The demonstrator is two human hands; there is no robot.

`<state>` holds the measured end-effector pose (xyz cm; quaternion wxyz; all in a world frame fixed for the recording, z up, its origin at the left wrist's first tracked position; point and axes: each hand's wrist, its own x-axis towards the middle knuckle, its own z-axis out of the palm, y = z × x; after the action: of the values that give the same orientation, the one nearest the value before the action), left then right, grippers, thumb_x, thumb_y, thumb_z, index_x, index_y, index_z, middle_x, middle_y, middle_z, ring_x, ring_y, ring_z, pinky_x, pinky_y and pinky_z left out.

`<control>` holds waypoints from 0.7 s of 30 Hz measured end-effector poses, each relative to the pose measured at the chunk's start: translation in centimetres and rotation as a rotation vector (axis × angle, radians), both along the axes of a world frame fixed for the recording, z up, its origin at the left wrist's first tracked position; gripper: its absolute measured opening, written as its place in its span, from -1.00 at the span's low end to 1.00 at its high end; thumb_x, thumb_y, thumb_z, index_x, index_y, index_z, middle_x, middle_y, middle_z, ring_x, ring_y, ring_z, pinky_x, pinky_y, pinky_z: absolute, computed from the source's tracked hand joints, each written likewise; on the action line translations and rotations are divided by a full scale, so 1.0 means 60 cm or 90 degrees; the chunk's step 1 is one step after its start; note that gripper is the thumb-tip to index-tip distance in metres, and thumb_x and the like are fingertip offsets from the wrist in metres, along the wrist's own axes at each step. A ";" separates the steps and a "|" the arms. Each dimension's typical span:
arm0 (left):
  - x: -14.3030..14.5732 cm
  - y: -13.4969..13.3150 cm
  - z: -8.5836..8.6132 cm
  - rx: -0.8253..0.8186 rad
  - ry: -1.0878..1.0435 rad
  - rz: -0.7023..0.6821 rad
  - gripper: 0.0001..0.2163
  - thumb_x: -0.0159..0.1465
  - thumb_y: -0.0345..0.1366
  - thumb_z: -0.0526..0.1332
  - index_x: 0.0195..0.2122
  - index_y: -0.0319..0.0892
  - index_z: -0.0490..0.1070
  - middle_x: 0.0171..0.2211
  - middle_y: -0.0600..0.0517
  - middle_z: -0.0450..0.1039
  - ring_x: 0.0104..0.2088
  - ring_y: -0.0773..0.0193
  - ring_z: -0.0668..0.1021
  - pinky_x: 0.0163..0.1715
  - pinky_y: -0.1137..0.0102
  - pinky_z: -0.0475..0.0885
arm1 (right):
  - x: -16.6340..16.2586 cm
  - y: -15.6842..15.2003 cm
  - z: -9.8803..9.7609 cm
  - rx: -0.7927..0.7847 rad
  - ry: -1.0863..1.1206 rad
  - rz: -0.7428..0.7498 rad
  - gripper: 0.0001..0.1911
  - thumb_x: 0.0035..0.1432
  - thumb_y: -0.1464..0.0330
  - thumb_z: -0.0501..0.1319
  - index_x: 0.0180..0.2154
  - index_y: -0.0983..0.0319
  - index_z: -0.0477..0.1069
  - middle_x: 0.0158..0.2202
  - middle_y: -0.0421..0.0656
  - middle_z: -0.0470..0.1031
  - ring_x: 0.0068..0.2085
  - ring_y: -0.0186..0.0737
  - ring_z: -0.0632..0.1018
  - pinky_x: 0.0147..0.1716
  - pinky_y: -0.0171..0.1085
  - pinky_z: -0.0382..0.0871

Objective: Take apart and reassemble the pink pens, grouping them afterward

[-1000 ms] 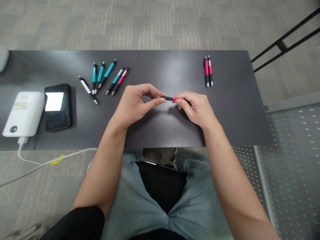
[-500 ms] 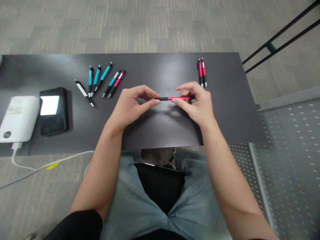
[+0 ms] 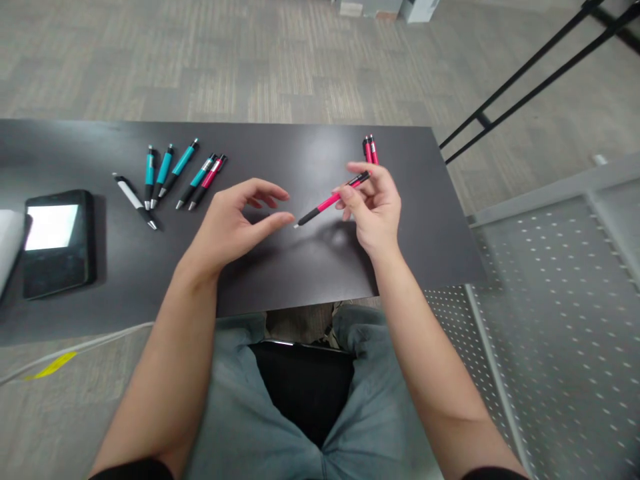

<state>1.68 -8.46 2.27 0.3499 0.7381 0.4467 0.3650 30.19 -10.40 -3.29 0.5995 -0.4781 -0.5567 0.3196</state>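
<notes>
A pink pen point(image 3: 327, 202) with a black grip and clip is pinched between the thumb and fingers of my right hand point(image 3: 376, 207). It slants above the table, its tip down toward the left. My left hand point(image 3: 240, 217) holds nothing; its thumb and fingers are apart, just left of the pen's tip. Beyond my right hand lie two pink pens point(image 3: 371, 150), their lower parts hidden by it. Left of my left hand rest another pink pen point(image 3: 209, 181), several teal pens point(image 3: 179, 168) and a white-and-black pen point(image 3: 134, 200).
A black device with a lit screen point(image 3: 57, 243) lies on the dark table point(image 3: 300, 280) at left, beside a white block point(image 3: 9, 243) cut off by the view. A white cable point(image 3: 110, 337) runs below the table edge. A perforated panel point(image 3: 545, 320) stands at right.
My left hand has let go of the pen's tip end and opened. In my right hand, the pen has turned from level to slanting. The view has shifted to the right.
</notes>
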 end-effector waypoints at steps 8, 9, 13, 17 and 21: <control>-0.045 0.034 -0.041 0.066 0.019 0.053 -0.67 0.40 0.18 0.63 -0.14 0.04 0.84 -0.25 -0.02 0.79 -0.36 0.12 0.58 -0.28 0.21 0.49 | 0.028 0.017 -0.020 0.015 -0.054 -0.034 -0.32 0.67 -0.39 0.25 0.45 -0.14 0.41 -0.06 -0.09 0.68 -0.07 0.08 0.85 -0.23 0.01 0.81; -0.046 0.036 -0.048 0.068 0.032 0.041 -0.68 0.38 0.17 0.65 -0.14 0.05 0.84 -0.27 -0.01 0.77 -0.38 0.12 0.56 -0.30 0.20 0.47 | 0.027 0.017 -0.018 0.020 -0.059 -0.044 -0.31 0.66 -0.41 0.23 0.44 -0.14 0.42 -0.07 -0.10 0.66 -0.07 0.09 0.86 -0.20 0.02 0.82; -0.044 0.036 -0.062 0.067 0.067 -0.005 -0.67 0.29 0.16 0.69 -0.11 0.09 0.85 -0.24 0.00 0.74 -0.37 0.09 0.57 -0.31 0.19 0.45 | 0.019 0.018 -0.015 0.025 -0.103 -0.024 -0.25 0.62 -0.47 0.21 0.48 -0.17 0.40 -0.01 -0.08 0.68 -0.07 0.07 0.84 -0.16 0.03 0.81; -0.045 0.035 -0.060 0.066 0.082 -0.028 -0.66 0.31 0.19 0.68 -0.11 0.09 0.87 -0.18 -0.02 0.76 -0.32 0.07 0.59 -0.25 0.17 0.47 | 0.019 0.019 -0.017 0.011 -0.073 -0.017 -0.26 0.62 -0.45 0.24 0.52 -0.23 0.35 0.03 -0.06 0.72 -0.07 0.09 0.81 -0.14 0.07 0.81; -0.044 0.037 -0.059 0.062 0.082 -0.038 -0.72 0.37 0.15 0.62 -0.21 0.08 0.87 -0.22 -0.03 0.73 -0.36 0.10 0.57 -0.23 0.16 0.48 | 0.019 0.020 -0.007 0.011 -0.078 0.012 -0.21 0.57 -0.48 0.25 0.52 -0.25 0.36 0.05 -0.05 0.72 -0.03 0.11 0.82 -0.19 0.03 0.78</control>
<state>-0.97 -6.27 -1.24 0.2945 0.7893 0.4278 0.3274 31.34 -9.21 -3.73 0.5654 -0.4859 -0.5998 0.2905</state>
